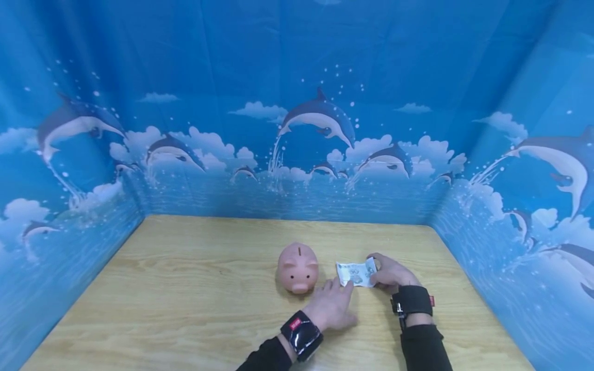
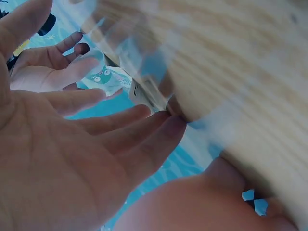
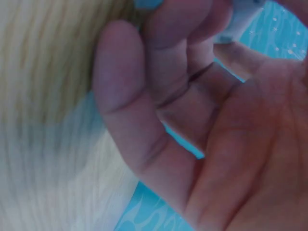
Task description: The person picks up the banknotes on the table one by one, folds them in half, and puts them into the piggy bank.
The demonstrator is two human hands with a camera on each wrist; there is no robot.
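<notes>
A pale banknote lies on the table to the right of a pink piggy bank, its right end bent upward. My right hand holds that raised end between thumb and curled fingers. Part of the banknote shows past the fingers in the right wrist view. My left hand has its fingers extended, the tips down by the note's lower left corner; whether they touch it I cannot tell. The piggy bank stands upright just beyond the left hand, a slot on top, its face turned toward me.
The light wooden table stretches left of the piggy bank and in front of the hands. Blue curtains printed with dolphins enclose the table at the back and on both sides. Each wrist wears a black strap.
</notes>
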